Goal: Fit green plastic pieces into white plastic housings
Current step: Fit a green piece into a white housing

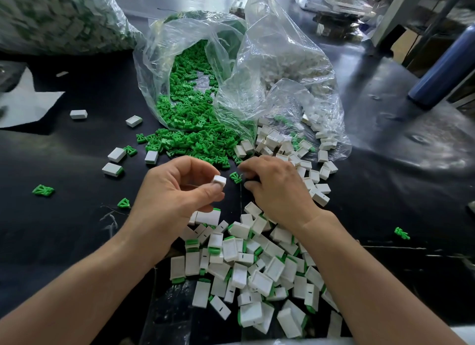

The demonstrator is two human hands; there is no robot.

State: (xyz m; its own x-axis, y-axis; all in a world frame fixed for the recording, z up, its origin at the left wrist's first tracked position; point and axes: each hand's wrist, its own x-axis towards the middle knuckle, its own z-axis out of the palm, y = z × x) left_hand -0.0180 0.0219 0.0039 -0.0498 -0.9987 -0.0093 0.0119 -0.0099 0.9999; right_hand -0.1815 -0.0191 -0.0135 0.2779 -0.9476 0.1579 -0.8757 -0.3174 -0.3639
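Fingertips (215,190) of the left hand (174,190) pinch a white housing (219,181); a green piece (235,177) lies just beside the right hand (276,187), whose fingers are curled, grasp unclear.

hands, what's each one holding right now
left hand: pinches a white housing
right hand: curled beside a green piece, cannot tell if it holds anything

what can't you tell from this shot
Head view only:
right hand: seen from the back, its curled fingers hide whether it grips the green piece beside them.
white housing in the left hand: thumb and finger cover most of it, so filled or empty is unknown.
bag top left: blurred, cut off by the edge.
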